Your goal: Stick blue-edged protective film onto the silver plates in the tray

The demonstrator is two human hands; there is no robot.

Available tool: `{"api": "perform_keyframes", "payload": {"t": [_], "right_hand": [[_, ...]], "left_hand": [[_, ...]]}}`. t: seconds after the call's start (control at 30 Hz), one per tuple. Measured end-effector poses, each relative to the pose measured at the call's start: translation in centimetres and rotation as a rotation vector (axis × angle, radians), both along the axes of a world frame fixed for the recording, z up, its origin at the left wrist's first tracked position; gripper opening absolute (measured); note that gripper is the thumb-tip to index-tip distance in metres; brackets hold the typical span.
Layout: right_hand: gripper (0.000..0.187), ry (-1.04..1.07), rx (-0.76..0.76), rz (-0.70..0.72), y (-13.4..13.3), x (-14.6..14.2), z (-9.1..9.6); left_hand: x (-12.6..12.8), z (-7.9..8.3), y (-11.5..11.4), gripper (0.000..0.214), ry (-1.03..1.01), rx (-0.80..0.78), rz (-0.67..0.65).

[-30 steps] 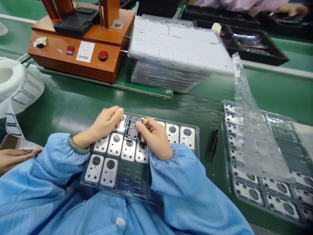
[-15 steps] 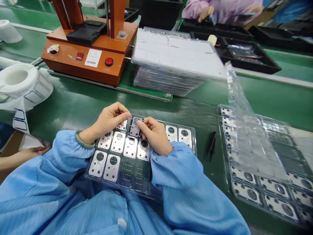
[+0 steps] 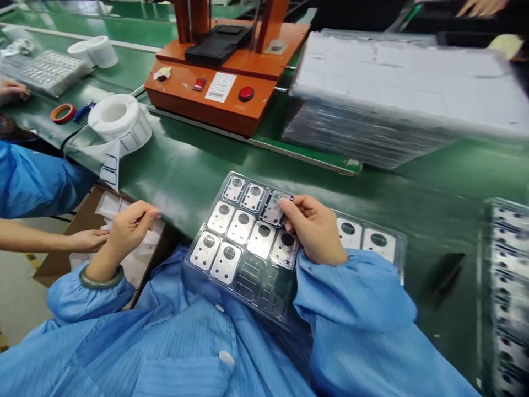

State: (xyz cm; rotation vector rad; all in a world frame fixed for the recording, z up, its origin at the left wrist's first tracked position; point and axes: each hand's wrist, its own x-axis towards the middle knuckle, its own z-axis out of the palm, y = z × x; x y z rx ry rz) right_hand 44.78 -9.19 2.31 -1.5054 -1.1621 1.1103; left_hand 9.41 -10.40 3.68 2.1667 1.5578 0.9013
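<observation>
My right hand (image 3: 312,229) pinches the edge of a dark-bordered metal plate (image 3: 273,209) at the back row of a clear plastic tray (image 3: 260,312). Silvery plates with a round dark window, such as this metal plate (image 3: 228,263), fill many of the tray's pockets. Two front pockets beside it hold no plate. Away to the left, my left hand (image 3: 131,229) is closed in a pinch above a cardboard box (image 3: 61,264) of white scraps. What its fingertips hold, if anything, is too small to make out.
A co-worker's hand (image 3: 88,241) reaches over the box. Behind stand a label roll (image 3: 119,124), an orange press (image 3: 215,105) and a stack of trays (image 3: 355,132). To the right lie blurred black tweezers (image 3: 444,275) and another tray of plates (image 3: 510,286).
My left hand has moved from the tray leftward to over the box. The right hand stays on the dark-bordered plate. The view has swung left.
</observation>
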Motion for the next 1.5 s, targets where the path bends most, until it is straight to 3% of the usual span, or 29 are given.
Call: {"api": "perform_keyframes", "payload": {"t": [0.1,0.2,0.3,0.37,0.5,0.57,0.7,0.77,0.8,0.87,0.97,1.07,1.17,1.33,1.5], "right_hand": [[0.029,-0.045,-0.021,0.004,0.0,-0.2,0.1],[0.027,-0.053,-0.020,-0.010,-0.1,-0.3,0.2],[0.026,-0.052,-0.019,-0.018,-0.2,-0.4,0.3],[0.026,-0.045,-0.029,-0.017,-0.2,-0.4,0.4],[0.028,-0.054,-0.032,-0.029,-0.3,-0.4,0.5],[0.028,-0.059,-0.022,-0.030,-0.3,-0.4,0.4],[0.032,-0.057,0.008,-0.006,-0.2,-0.2,0.0],[0.035,-0.057,0.034,-0.001,-0.2,-0.1,-0.3],[0.035,-0.052,0.045,0.001,-0.1,-0.1,-0.3],[0.036,-0.029,0.055,0.009,-0.1,-0.1,-0.4],[0.036,-0.007,0.058,0.017,-0.1,-0.2,-0.3],[0.036,-0.021,0.062,0.018,-0.1,-0.2,-0.1],[0.036,0.008,0.053,0.026,-0.1,-0.2,0.0],[0.034,0.064,0.043,0.052,-0.1,-0.3,0.4],[0.034,0.056,0.020,0.068,-0.2,-0.4,0.8]], "left_hand": [[-4.9,-1.9,-1.7,0.025,0.189,-0.061,0.198],[-8.0,-3.8,-2.6,0.026,0.230,-0.089,0.273],[-8.9,-4.7,-2.7,0.039,0.233,-0.189,0.337],[-8.4,-4.6,-2.5,0.046,0.189,-0.169,0.349],[-6.1,-3.7,-1.5,0.033,0.051,-0.012,0.306],[-4.6,-3.2,-0.9,0.026,-0.049,-0.025,0.251],[-1.3,-2.3,0.4,0.049,-0.359,-0.054,0.102],[0.7,-1.7,1.2,0.040,-0.460,-0.091,0.096],[1.8,-1.2,1.6,0.032,-0.465,-0.112,0.108],[4.2,-0.1,2.6,0.046,-0.447,-0.148,0.091],[8.4,1.6,4.4,0.066,-0.419,-0.270,-0.170],[12.5,2.6,6.5,0.041,-0.289,-0.346,-0.313],[15.6,2.6,8.2,0.034,-0.245,-0.470,-0.386],[18.2,1.7,8.8,0.035,-0.301,-0.695,-0.448],[18.8,1.2,7.8,0.030,-0.337,-0.665,-0.423]]}}
